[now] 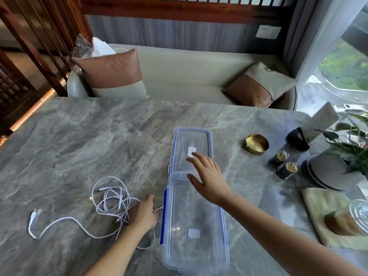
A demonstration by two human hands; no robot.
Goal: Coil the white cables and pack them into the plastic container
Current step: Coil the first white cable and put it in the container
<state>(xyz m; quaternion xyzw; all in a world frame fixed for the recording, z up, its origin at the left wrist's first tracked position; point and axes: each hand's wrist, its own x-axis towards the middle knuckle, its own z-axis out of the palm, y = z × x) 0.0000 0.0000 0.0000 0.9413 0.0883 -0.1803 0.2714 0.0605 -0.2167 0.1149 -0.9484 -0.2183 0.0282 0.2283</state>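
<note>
Head view. Grey marble table (pixel 79 136), seen from the near edge. The plastic container (pixel 199 212), clear with blue clips, sits open at 6 o'clock on the tabletop, long axis running away from the viewer. Its lid (pixel 184 139) lies flat at the container's 12 o'clock, the two touching end to end. The white cables (pixel 111 198) lie in a loose tangle on the table at the container's 9 o'clock, outside it; one strand trails further out toward 8 o'clock and ends in a plug (pixel 34 215). The left hand (pixel 144 213) rests palm down on the near side of the tangle, just beside the container's left wall. Its fingertips are hidden, so I cannot tell if it pinches a strand. The right hand (pixel 209 176) reaches over the seam between container and lid, fingers straight and spread, holding nothing, tips at the lid's white label; contact cannot be told. At the container's 2 o'clock: a brass ashtray (pixel 255 144) and two small toothpick jars (pixel 283 165). At 3 o'clock, a glass jar (pixel 356 216) on a pale cloth (pixel 318 202). A sofa (pixel 179 76) with cushions stands beyond the table's far edge.
</note>
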